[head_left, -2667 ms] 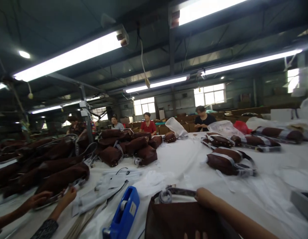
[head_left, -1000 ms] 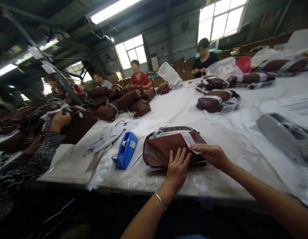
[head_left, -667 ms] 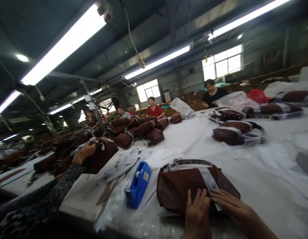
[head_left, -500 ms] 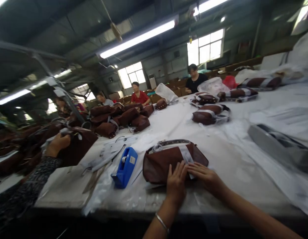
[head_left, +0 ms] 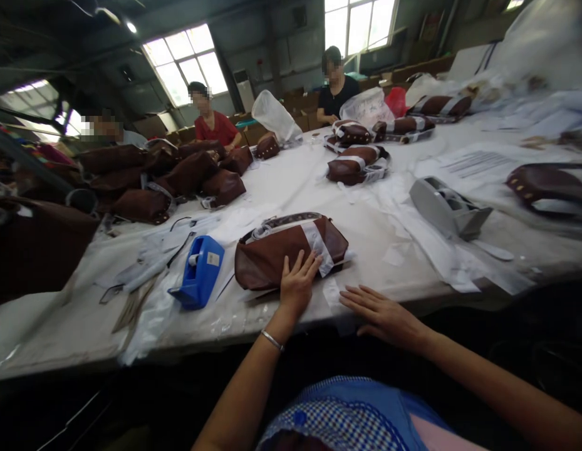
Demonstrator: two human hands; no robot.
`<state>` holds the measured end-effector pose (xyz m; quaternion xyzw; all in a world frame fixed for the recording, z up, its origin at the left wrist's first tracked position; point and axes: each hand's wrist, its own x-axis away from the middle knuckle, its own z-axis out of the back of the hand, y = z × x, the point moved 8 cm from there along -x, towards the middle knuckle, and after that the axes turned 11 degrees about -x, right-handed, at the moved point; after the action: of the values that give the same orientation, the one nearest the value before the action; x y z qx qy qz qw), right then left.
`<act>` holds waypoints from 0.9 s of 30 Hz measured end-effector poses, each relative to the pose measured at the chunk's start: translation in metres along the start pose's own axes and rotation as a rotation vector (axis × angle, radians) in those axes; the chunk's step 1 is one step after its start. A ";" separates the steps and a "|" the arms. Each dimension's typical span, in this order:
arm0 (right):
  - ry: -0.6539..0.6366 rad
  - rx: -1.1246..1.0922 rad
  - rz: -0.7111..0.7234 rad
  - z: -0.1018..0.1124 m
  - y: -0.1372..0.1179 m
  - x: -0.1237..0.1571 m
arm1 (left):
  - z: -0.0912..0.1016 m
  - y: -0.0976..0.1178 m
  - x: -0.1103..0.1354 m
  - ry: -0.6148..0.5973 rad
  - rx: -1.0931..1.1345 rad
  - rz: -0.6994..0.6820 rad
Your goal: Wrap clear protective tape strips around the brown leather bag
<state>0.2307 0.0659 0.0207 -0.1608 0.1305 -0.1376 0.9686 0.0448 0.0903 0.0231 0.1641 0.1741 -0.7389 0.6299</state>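
Observation:
A brown bag [head_left: 272, 254] with a white strip wrapped across it lies near the front edge of the white table [head_left: 403, 244]. My left hand [head_left: 297, 283] rests flat on the bag's lower edge, fingers spread, a bracelet on the wrist. My right hand [head_left: 379, 313] lies open and flat on the table edge just right of the bag, holding nothing. A blue tape dispenser [head_left: 199, 270] stands left of the bag.
A grey tape dispenser [head_left: 443, 207] sits to the right. Piles of brown bags [head_left: 178, 178] fill the left and far side, more wrapped bags [head_left: 356, 164] lie beyond. Three people sit at the far edge. White paper strips and plastic litter the table.
My right hand has come off the bag's white strip and moved down to the table edge. The view has tilted down and to the right. The co-worker's hand at left is out of view.

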 end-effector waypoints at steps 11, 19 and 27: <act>0.093 -0.234 0.066 0.014 -0.012 -0.032 | 0.002 0.000 0.000 0.018 -0.036 0.007; 0.457 0.118 0.066 0.053 0.020 -0.084 | 0.001 0.000 0.000 0.020 0.002 0.004; 0.467 0.203 0.182 0.062 0.006 -0.083 | 0.003 -0.001 0.000 0.024 0.023 0.036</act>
<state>0.1738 0.1142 0.0923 -0.0145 0.3498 -0.0956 0.9318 0.0439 0.0887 0.0261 0.1835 0.1702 -0.7273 0.6391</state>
